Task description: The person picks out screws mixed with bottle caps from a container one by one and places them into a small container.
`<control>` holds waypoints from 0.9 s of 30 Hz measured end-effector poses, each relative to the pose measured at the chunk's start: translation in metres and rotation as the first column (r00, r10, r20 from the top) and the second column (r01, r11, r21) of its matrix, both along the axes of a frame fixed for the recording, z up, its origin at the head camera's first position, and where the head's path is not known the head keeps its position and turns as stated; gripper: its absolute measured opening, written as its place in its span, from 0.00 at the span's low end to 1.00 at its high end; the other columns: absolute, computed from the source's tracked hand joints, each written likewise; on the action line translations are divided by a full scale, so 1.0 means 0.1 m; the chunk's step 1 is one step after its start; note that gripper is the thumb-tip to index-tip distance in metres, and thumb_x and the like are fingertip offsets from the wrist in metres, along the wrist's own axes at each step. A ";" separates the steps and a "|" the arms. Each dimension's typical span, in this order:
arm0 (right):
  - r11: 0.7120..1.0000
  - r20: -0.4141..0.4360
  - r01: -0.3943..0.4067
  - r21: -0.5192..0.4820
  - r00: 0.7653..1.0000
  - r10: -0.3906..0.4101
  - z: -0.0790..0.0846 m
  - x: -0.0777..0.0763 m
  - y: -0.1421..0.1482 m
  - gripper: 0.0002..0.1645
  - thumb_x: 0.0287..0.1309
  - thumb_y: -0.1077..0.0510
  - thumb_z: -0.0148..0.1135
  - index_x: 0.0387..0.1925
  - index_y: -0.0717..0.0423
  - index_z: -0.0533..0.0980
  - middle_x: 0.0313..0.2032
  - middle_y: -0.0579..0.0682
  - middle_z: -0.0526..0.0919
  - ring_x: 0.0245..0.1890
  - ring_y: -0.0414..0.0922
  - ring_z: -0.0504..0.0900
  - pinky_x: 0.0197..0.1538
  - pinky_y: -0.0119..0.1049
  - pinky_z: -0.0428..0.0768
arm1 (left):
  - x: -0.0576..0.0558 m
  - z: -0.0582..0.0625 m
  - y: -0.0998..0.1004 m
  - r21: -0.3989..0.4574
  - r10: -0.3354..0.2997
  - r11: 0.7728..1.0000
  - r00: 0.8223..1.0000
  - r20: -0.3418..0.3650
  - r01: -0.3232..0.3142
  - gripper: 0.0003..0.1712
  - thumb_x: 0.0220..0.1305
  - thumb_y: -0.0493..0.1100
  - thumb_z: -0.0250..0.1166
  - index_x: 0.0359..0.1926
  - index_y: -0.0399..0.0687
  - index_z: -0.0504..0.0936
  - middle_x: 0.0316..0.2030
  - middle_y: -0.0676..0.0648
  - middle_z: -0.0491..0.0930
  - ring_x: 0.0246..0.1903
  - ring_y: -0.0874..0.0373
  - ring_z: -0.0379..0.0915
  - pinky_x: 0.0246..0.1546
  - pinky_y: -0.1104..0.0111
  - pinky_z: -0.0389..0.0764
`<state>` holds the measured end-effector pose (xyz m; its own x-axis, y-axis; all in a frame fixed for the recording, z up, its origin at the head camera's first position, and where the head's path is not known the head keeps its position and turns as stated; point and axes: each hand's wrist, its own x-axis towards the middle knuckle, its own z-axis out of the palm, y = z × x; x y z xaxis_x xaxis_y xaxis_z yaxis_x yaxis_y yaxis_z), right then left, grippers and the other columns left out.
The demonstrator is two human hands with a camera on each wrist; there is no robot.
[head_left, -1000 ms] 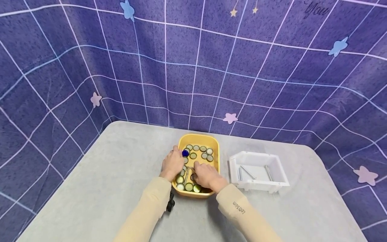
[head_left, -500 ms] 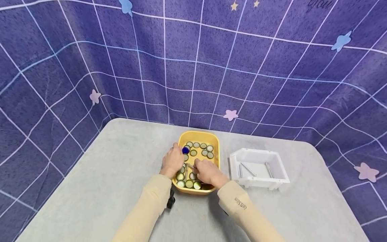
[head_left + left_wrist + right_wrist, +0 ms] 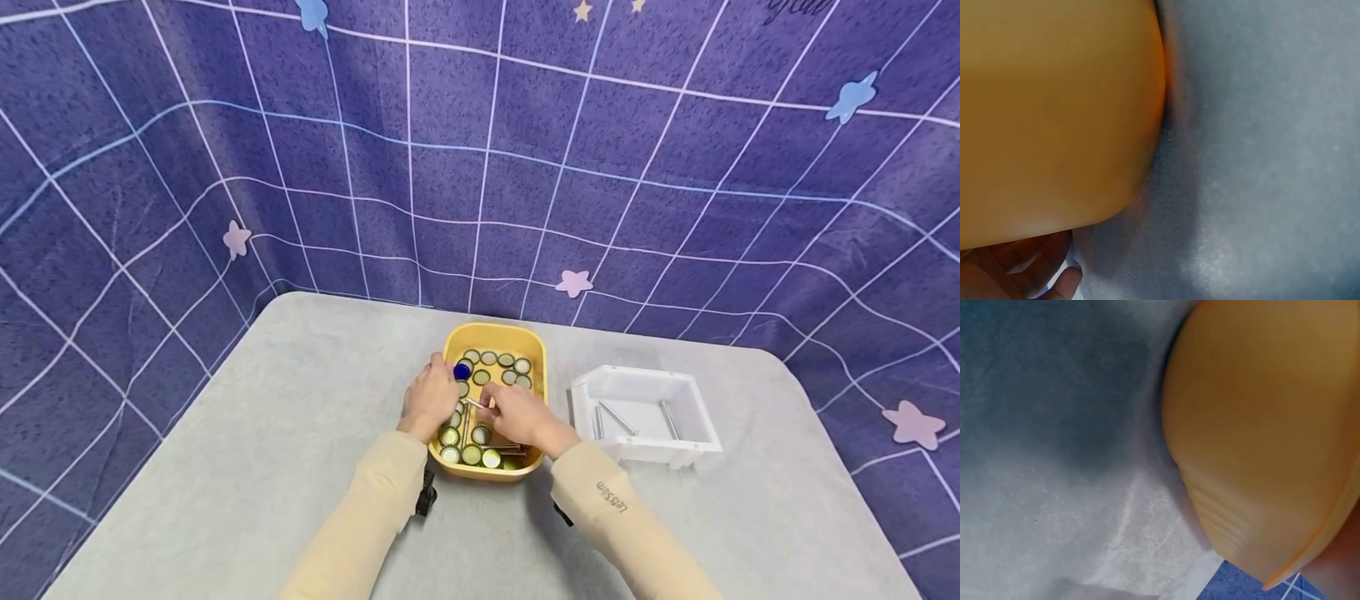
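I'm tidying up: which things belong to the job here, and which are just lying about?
Seems part of the job:
yellow tub, left hand at its rim
metal rod, pinched by right hand
white bin with similar rods

Probably incidental:
bottle caps in the tub
starred curtain behind

Hanging behind a grey table: a purple curtain — crossed by pale lines, bearing blue stars, pink stars and two gold stars, with cut-off lettering at the top right.
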<state>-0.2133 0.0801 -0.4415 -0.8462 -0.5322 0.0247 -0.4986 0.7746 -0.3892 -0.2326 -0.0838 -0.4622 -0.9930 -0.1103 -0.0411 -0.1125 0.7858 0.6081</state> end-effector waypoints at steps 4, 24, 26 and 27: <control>1.000 -0.001 -0.008 -0.021 1.000 0.008 0.05 -0.02 0.03 0.05 0.63 0.56 0.64 0.36 0.53 0.78 0.26 0.49 0.83 0.25 0.41 0.78 0.33 0.37 0.77 | 0.01 0.01 0.00 0.003 -0.004 1.000 1.000 -0.002 0.004 0.20 0.79 0.49 0.39 0.56 0.39 0.66 0.46 0.36 0.80 0.47 0.36 0.80 0.48 0.47 0.77; 0.990 -0.004 -0.061 -0.129 0.998 0.061 0.18 -0.04 0.20 0.07 0.64 0.54 0.64 0.38 0.53 0.77 0.21 0.43 0.79 0.21 0.33 0.72 0.27 0.28 0.71 | 0.00 0.00 0.00 0.012 -0.005 1.000 1.000 -0.007 0.005 0.21 0.79 0.50 0.38 0.56 0.39 0.66 0.47 0.35 0.80 0.48 0.36 0.79 0.49 0.46 0.77; 0.989 0.001 -0.058 -0.139 0.998 0.059 0.19 -0.04 0.22 0.08 0.64 0.53 0.64 0.39 0.54 0.77 0.21 0.43 0.79 0.20 0.33 0.72 0.27 0.27 0.71 | 0.00 0.00 0.00 0.012 -0.002 1.000 1.000 -0.007 0.002 0.21 0.79 0.50 0.38 0.56 0.39 0.67 0.47 0.35 0.80 0.48 0.36 0.79 0.50 0.46 0.77; 0.988 0.009 -0.053 -0.146 0.998 0.054 0.20 -0.04 0.23 0.09 0.64 0.53 0.64 0.39 0.54 0.77 0.21 0.44 0.80 0.19 0.33 0.73 0.26 0.27 0.72 | 0.00 0.00 0.00 0.012 0.000 1.000 1.000 -0.006 0.000 0.21 0.79 0.50 0.38 0.56 0.39 0.67 0.48 0.35 0.80 0.49 0.36 0.79 0.50 0.46 0.77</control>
<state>-0.2178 0.1030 -0.4212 -0.8174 -0.5683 0.0945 -0.5320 0.6817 -0.5023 -0.2323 -0.0837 -0.4620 -0.9933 -0.1095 -0.0361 -0.1083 0.7786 0.6182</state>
